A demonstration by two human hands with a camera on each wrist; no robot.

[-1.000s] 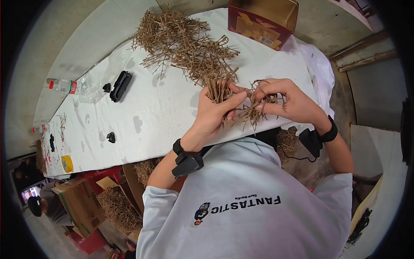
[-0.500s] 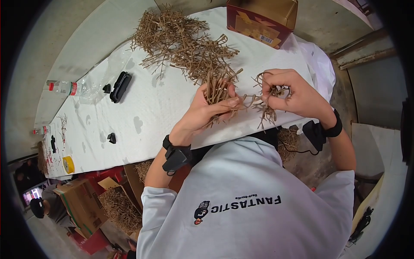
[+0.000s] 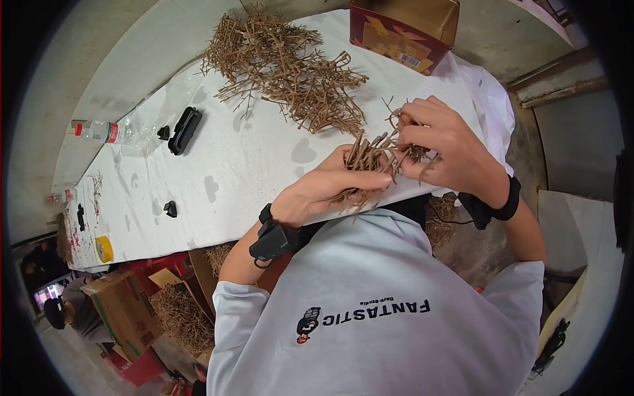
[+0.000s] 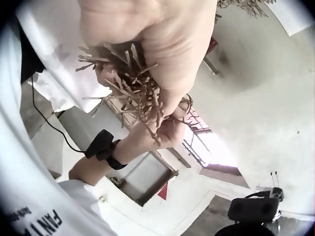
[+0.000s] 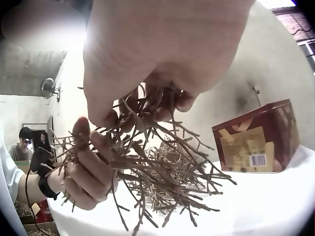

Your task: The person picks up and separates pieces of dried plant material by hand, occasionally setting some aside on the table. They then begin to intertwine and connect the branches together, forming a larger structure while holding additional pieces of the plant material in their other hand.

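My left hand (image 3: pixel 317 188) grips a bundle of dry brown twigs (image 3: pixel 364 158), its thumb laid across them and cut ends poking out above and below. Close beside it, my right hand (image 3: pixel 446 142) holds a smaller tangle of thin branching twigs (image 5: pixel 167 187) between curled fingers and thumb. The two lots of twigs meet between the hands. In the right wrist view the branches fan out below the right fingers, and the left hand (image 5: pixel 88 177) is wrapped round its bundle behind them. Beyond the hands a large loose heap of twigs (image 3: pixel 284 66) lies on the white-covered table (image 3: pixel 257 191).
A red and gold box (image 3: pixel 403 39) stands open at the table's far edge. To the left are a black case (image 3: pixel 185 131), a plastic bottle (image 3: pixel 99 131) and yellow tape (image 3: pixel 104 249). Cardboard boxes (image 3: pixel 122 310) with more twigs sit on the floor, near another person (image 3: pixel 79 313).
My left hand has moved right with its bundle, away from the heap, towards the right hand. The right hand first drew away with its twigs and is now close against the bundle.
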